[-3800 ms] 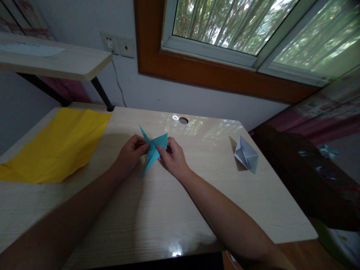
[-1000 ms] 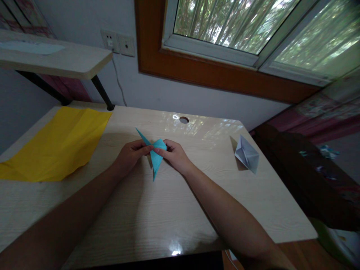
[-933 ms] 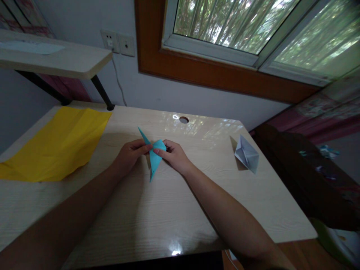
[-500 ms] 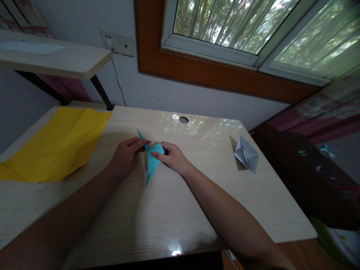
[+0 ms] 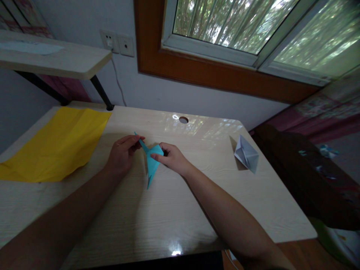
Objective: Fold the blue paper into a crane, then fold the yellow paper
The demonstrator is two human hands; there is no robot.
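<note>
Blue folded paper [image 5: 153, 165], squarely between left hand [image 5: 123, 152] and right hand [image 5: 172, 157]! The left pinches its slim far spike [image 5: 144, 146], the right clamps the broad body, thumb on top, and a pointed tip [image 5: 149, 182] juts out nearside of both, over the counter [image 5: 168, 210].

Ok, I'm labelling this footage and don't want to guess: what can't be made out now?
All in the head view:
Blue folded paper: underside, hidden by its upper layers.
Right hand: fingertips beneath the paper, which covers them.
Pale sheet on the shelf: cut off by the picture's left edge.
Items on dark furniture: too small and dim.
</note>
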